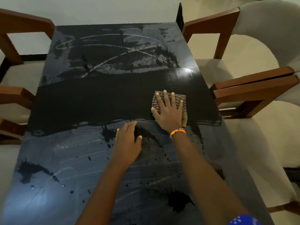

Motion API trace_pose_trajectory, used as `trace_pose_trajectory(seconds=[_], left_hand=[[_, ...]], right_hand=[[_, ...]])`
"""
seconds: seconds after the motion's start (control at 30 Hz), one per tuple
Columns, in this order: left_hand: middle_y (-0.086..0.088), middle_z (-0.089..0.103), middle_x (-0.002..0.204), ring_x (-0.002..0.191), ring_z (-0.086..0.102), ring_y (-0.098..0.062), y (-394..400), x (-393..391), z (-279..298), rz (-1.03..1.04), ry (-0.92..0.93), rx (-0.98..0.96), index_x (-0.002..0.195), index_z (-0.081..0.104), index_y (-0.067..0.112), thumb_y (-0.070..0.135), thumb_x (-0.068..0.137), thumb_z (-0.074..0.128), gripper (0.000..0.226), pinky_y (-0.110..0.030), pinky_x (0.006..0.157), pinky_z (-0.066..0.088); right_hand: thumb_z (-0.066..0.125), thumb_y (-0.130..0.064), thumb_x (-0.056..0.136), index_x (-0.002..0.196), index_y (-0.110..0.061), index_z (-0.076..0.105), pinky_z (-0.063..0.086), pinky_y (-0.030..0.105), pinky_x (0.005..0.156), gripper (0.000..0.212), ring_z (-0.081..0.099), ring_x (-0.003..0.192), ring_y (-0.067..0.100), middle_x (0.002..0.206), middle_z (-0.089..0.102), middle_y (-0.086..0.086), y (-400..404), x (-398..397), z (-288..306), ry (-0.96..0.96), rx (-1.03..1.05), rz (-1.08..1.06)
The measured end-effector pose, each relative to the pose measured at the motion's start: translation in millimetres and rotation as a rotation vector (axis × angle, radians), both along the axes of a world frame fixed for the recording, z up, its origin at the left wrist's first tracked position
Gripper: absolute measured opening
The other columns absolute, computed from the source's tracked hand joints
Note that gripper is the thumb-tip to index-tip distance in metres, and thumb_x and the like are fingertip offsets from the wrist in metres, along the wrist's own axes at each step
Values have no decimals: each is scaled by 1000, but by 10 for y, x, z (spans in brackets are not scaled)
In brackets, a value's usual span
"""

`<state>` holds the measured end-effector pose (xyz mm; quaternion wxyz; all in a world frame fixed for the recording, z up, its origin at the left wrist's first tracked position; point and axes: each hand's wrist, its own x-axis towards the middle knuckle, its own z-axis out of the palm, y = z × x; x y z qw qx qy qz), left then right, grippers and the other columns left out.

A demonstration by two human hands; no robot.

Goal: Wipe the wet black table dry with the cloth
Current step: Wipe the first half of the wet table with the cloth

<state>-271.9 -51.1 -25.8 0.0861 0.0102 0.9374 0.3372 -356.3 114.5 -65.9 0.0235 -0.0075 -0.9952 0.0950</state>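
Note:
The black table (90, 103) fills the view. A dark, uniform band runs across its middle, while the far and near parts show grey streaks, smears and droplets. A folded striped cloth (182, 101) lies on the right side of that band. My right hand (168, 111) presses flat on the cloth with fingers spread; an orange bracelet circles the wrist. My left hand (128, 140) rests palm down on the table just left of and nearer than the cloth, holding nothing.
Wooden-framed chairs with pale cushions stand along both long sides: one chair (253, 88) close at the right, another chair (16, 98) at the left. A white wall lies beyond the far table edge.

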Motion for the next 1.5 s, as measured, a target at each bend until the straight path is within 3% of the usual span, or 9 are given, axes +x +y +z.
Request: trace_pose_trajectory(seconds=[0.3, 0.47, 0.67, 0.9, 1.1, 1.23, 1.33, 1.5], left_hand=[[-14, 41, 141, 134, 33, -31, -1472, 238, 25, 251, -7, -42, 136, 39, 6, 15, 89, 55, 51, -48, 113, 22], [-13, 36, 146, 141, 21, -28, -2279, 407, -43, 348, 6, -83, 139, 36, 7, 16, 90, 53, 53, -42, 117, 11], [-15, 41, 141, 132, 35, -30, -2981, 542, -127, 424, 36, -27, 137, 39, 3, 12, 87, 55, 53, -42, 111, 28], [-4, 41, 140, 125, 43, -17, -3164, 852, -287, 458, -51, 219, 143, 28, 15, 14, 93, 47, 53, -24, 101, 32], [-7, 50, 133, 116, 46, -11, -3142, 995, -274, 406, -8, 228, 134, 43, 18, 6, 92, 41, 44, -9, 91, 24], [-11, 45, 138, 124, 44, -22, -3017, 1060, -308, 433, -5, 164, 139, 38, 14, 1, 92, 37, 49, -16, 98, 26], [-13, 50, 135, 121, 47, -23, -2969, 1061, -295, 498, 27, 195, 136, 44, 11, -1, 92, 36, 46, -15, 97, 28], [-10, 52, 135, 122, 49, -23, -2948, 1050, -305, 554, 22, 216, 134, 47, 12, 2, 94, 37, 42, -25, 102, 34]], right_hand=[[34, -50, 94, 150, -31, 11, -1, 60, 115, 63, 0, 147, 29, 161, 5, 0, -1806, 62, 19, -41, -17, 243], [37, -49, 93, 150, -29, 16, -1, 61, 114, 64, 2, 147, 29, 160, 9, 2, -2928, 94, 8, -35, -36, 392], [38, -50, 91, 148, -30, 24, 7, 59, 114, 62, 11, 147, 29, 158, 19, 0, -3816, 30, -63, 4, 12, 606], [39, -51, 94, 149, -33, 17, 0, 60, 115, 62, -1, 148, 27, 160, 7, -3, -3977, -492, -48, -101, 61, 645], [40, -52, 90, 149, -29, 20, 3, 60, 113, 66, 5, 147, 29, 160, 11, 1, -3937, 207, -37, -39, 55, 662], [34, -56, 89, 147, -30, 26, 6, 56, 115, 64, 12, 147, 27, 158, 19, 0, -3712, 686, -4, -42, 39, 715], [33, -56, 89, 147, -32, 23, 9, 55, 116, 64, 13, 147, 25, 158, 19, -2, -3322, 733, 45, -58, 59, 684], [30, -57, 87, 148, -33, 19, 13, 53, 115, 67, 11, 147, 25, 159, 15, -4, -2338, 636, 84, -66, 112, 410]])
